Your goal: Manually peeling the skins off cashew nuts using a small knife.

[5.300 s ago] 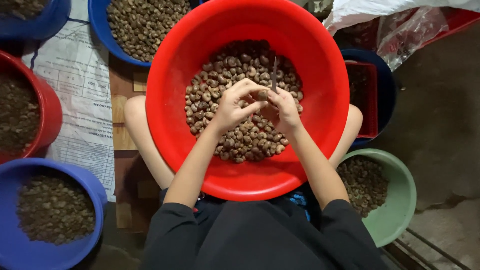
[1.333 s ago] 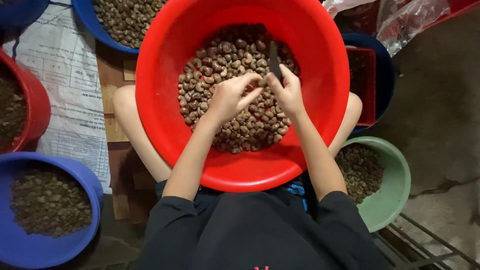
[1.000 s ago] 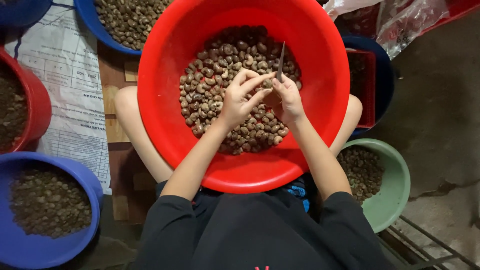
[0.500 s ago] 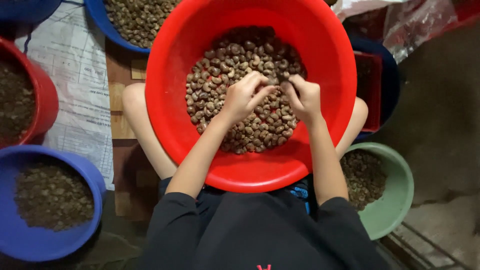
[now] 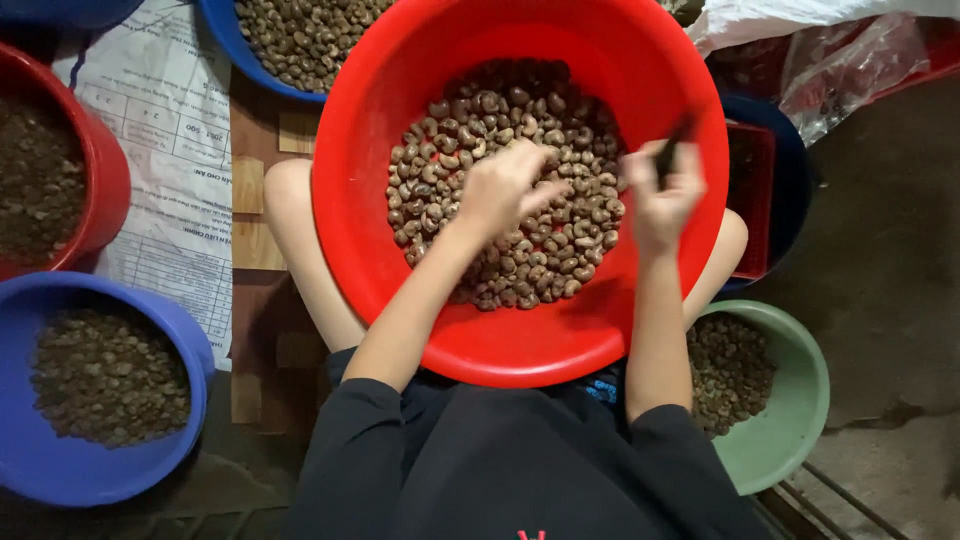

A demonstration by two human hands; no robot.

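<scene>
A large red basin (image 5: 400,90) rests on my lap, holding a heap of brown shelled nuts (image 5: 470,130). My left hand (image 5: 500,190) lies on the heap near its middle, fingers curled down among the nuts; whether it holds one is hidden. To the right, over the basin's right side, my right hand (image 5: 662,192) is closed around a small dark tool (image 5: 670,150) that points up and away. The two hands are apart.
A blue basin (image 5: 190,350) of dark bits sits at lower left, a red basin (image 5: 110,180) at left, a blue basin (image 5: 225,40) of nuts at top. A green bowl (image 5: 800,400) with nuts sits at lower right. A printed paper sheet (image 5: 170,150) lies left. Plastic bags (image 5: 840,50) lie at top right.
My hands, held together over the nuts earlier, have separated. The right hand with the tool swung to the basin's right side; the left hand dropped onto the heap.
</scene>
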